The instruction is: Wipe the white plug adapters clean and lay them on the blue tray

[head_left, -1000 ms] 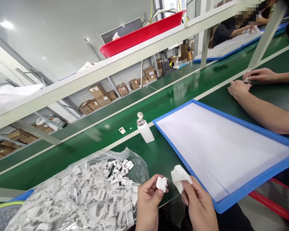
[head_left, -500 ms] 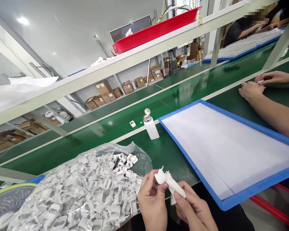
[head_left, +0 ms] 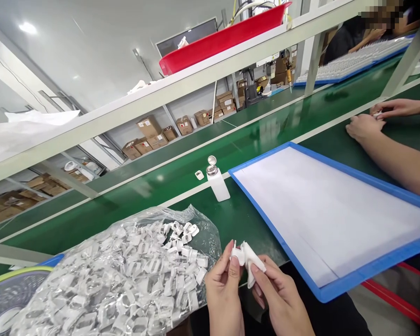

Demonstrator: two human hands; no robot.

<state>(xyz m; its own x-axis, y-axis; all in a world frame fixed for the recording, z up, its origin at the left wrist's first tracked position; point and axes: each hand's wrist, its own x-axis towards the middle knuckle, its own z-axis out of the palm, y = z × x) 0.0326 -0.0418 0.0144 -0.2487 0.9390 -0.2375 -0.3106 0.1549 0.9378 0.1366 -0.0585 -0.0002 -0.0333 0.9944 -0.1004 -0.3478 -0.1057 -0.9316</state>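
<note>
My left hand (head_left: 226, 287) pinches a small white plastic part (head_left: 237, 255), with a thin prong pointing up, between thumb and fingers. Close beside it on the right, my right hand (head_left: 278, 291) grips a folded white cloth (head_left: 252, 262). To the left of my hands lies a clear plastic bag (head_left: 126, 280) full of similar white parts. A white bottle (head_left: 219, 186) with a metal cap, its lid raised, stands beyond my hands. Right of it lies a blue-edged tray (head_left: 262, 210) with a white surface.
A small white piece (head_left: 199, 175) lies on the green belt (head_left: 154, 172) by the bottle. Another person's hands (head_left: 367, 126) work at the right. A red tray (head_left: 227, 39) rests on the shelf overhead. A fan (head_left: 10, 298) is at lower left.
The cloth has come away from the white part, which now shows more fully in my left hand. The small piece on the belt has shifted right, closer to the bottle.
</note>
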